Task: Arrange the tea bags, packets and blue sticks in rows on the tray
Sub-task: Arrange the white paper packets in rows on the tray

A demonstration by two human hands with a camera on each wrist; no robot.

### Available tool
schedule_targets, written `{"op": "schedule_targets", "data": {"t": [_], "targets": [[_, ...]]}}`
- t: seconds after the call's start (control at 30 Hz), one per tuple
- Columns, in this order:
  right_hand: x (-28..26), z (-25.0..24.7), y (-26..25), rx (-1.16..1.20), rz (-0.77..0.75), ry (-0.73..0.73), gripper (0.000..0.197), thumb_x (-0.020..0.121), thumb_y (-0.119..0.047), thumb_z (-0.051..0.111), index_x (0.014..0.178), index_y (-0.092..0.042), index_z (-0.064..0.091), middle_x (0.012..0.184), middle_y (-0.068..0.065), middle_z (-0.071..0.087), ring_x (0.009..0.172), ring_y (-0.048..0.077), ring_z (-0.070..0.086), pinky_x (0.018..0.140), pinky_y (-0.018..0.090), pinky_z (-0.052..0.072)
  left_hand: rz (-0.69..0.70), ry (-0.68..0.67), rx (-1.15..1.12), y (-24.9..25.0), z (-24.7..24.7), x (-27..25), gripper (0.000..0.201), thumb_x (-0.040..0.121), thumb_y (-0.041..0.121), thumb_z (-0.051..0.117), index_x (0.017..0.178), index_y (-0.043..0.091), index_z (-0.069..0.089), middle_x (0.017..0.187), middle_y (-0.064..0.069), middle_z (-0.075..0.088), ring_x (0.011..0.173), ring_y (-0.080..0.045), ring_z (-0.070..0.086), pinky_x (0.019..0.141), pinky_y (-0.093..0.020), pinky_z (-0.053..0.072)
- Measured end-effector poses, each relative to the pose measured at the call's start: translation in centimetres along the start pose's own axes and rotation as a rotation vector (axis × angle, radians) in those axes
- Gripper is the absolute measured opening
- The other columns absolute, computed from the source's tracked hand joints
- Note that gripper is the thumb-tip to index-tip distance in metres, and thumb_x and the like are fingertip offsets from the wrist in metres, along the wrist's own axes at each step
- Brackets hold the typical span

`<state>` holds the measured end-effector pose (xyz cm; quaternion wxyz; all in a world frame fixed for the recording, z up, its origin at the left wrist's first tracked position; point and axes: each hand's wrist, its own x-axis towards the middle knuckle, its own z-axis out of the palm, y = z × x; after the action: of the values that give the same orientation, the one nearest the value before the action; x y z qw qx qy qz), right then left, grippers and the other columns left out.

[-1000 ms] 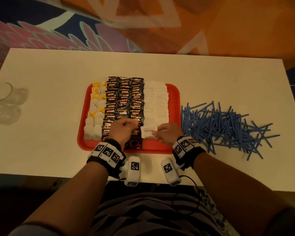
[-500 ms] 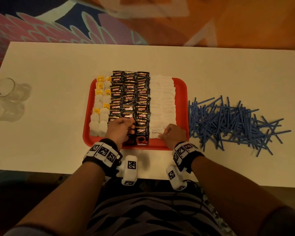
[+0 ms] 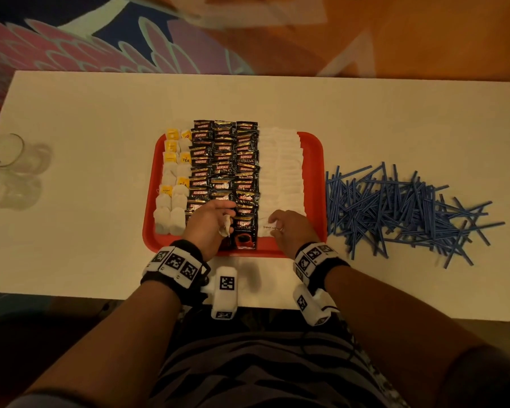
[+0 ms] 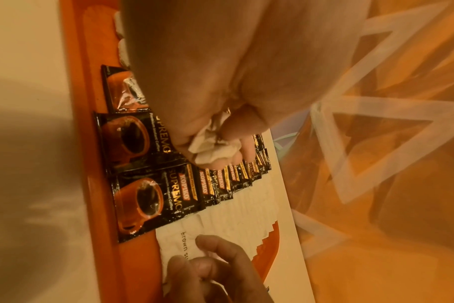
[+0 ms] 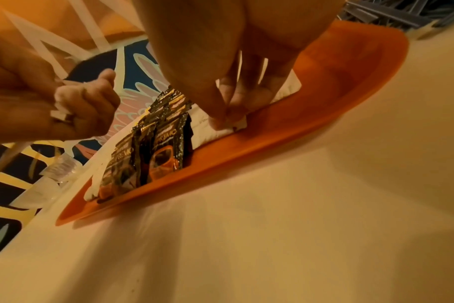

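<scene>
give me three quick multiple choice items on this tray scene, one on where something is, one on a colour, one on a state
1. Where is the pile of blue sticks?
A. on the tray
B. on the table right of the tray
C. in the glass

2. What colour is the tray?
A. red
B. green
C. white

3. What is the left hand doing?
A. lying flat and empty
B. gripping a blue stick
C. holding a crumpled white tea bag

Answers: 1 B, the sticks lie on bare table beside the rim; 2 A, its rim shows red; 3 C, its fingers curl round the white bag.
</scene>
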<state>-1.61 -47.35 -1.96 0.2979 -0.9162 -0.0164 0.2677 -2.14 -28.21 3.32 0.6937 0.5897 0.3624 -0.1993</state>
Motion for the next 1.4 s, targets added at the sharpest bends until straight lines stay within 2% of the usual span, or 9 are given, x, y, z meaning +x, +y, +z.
{"op": "schedule_targets", "data": {"t": [0.27, 0.37, 0.47, 0.6, 0.77, 0.87, 1.03, 1.17, 1.4], "targets": [[-0.4, -3.1, -1.1, 0.34, -0.002, 0.077, 0.013, 0.086, -0.03, 0.072, 0.092, -0.02, 0.067, 0.076, -0.009, 0.065, 0.077, 0.013, 0.065, 0.072, 0.03, 0.055, 0.073, -0.1, -0.06, 0.3, 1.6, -0.4, 0.049, 0.084, -0.028, 0.035, 0.102, 0.009, 0.06, 0.109, -0.015, 0.065, 0.108, -0.024, 0.065, 0.078, -0.033, 0.055], [-0.6, -5.0, -3.2, 0.551, -0.006, -0.027, 0.026, 0.083, -0.044, 0.073, 0.086, -0.019, 0.069, 0.084, -0.001, 0.073, 0.077, 0.014, 0.07, 0.065, 0.029, 0.053, 0.125, -0.147, -0.11, 1.3, 2.9, -1.2, 0.044, 0.088, -0.024, 0.039, 0.104, 0.01, 0.061, 0.106, -0.015, 0.065, 0.1, -0.024, 0.064, 0.075, -0.03, 0.055], [-0.9, -6.8, -4.7, 0.647, -0.021, -0.14, 0.021, 0.081, -0.028, 0.078, 0.091, -0.012, 0.068, 0.082, 0.003, 0.072, 0.073, 0.012, 0.069, 0.059, 0.025, 0.051, 0.17, -0.22, -0.15, 2.5, 4.4, -2.2, 0.041, 0.091, -0.021, 0.042, 0.111, 0.01, 0.06, 0.113, -0.018, 0.062, 0.099, -0.026, 0.063, 0.078, -0.031, 0.055], [-1.2, -8.8, -5.1, 0.784, 0.01, -0.075, 0.02, 0.079, -0.004, 0.077, 0.092, -0.011, 0.063, 0.082, 0.005, 0.067, 0.068, 0.014, 0.066, 0.057, 0.024, 0.049, 0.207, -0.25, -0.172, 3.5, 6.0, -3.0, 0.043, 0.091, -0.019, 0.043, 0.118, 0.011, 0.057, 0.113, -0.017, 0.065, 0.097, -0.025, 0.065, 0.076, -0.03, 0.055], [-1.8, -10.8, -5.0, 0.921, -0.007, -0.023, 0.024, 0.08, 0.008, 0.071, 0.09, -0.011, 0.062, 0.075, 0.005, 0.063, 0.061, 0.011, 0.063, 0.056, 0.024, 0.048, 0.229, -0.085, -0.146, 3.6, 7.2, -3.6, 0.026, 0.094, 0.001, 0.061, 0.118, 0.011, 0.06, 0.092, -0.006, 0.074, 0.088, -0.02, 0.068, 0.077, -0.034, 0.055], [-2.1, -11.6, -4.8, 0.886, -0.043, 0.011, 0.026, 0.08, 0.009, 0.07, 0.088, -0.014, 0.061, 0.072, 0.002, 0.06, 0.057, 0.009, 0.064, 0.052, 0.022, 0.046, 0.263, -0.025, -0.131, 3.8, 7.6, -3.9, 0.03, 0.091, 0.0, 0.064, 0.118, 0.014, 0.063, 0.089, -0.005, 0.074, 0.085, -0.019, 0.068, 0.076, -0.037, 0.055], [-1.9, -12.7, -4.5, 0.882, -0.079, 0.106, 0.026, 0.081, 0.011, 0.064, 0.097, -0.009, 0.062, 0.085, 0.001, 0.065, 0.072, 0.01, 0.06, 0.055, 0.019, 0.046, 0.274, -0.133, 0.051, 4.3, 8.1, -4.7, 0.047, 0.085, -0.011, 0.059, 0.123, 0.017, 0.064, 0.079, -0.006, 0.06, 0.078, -0.019, 0.06, 0.066, -0.031, 0.051], [-1.8, -12.7, -4.8, 0.941, -0.134, 0.091, 0.031, 0.078, 0.014, 0.063, 0.091, -0.014, 0.062, 0.085, 0.005, 0.067, 0.077, 0.013, 0.064, 0.064, 0.023, 0.051, 0.269, -0.185, 0.137, 4.6, 8.8, -5.3, 0.016, 0.092, 0.009, 0.066, 0.106, 0.005, 0.071, 0.082, -0.004, 0.066, 0.076, -0.015, 0.06, 0.069, -0.03, 0.05], [-1.5, -12.8, -4.4, 1.027, -0.124, 0.218, 0.022, 0.079, -0.003, 0.075, 0.091, -0.018, 0.065, 0.086, 0.002, 0.066, 0.078, 0.014, 0.064, 0.07, 0.029, 0.052, 0.303, -0.091, -0.041, 4.8, 9.0, -4.4, 0.025, 0.095, 0.017, 0.065, 0.111, -0.003, 0.068, 0.088, -0.005, 0.069, 0.076, -0.014, 0.064, 0.07, -0.031, 0.052]]}}
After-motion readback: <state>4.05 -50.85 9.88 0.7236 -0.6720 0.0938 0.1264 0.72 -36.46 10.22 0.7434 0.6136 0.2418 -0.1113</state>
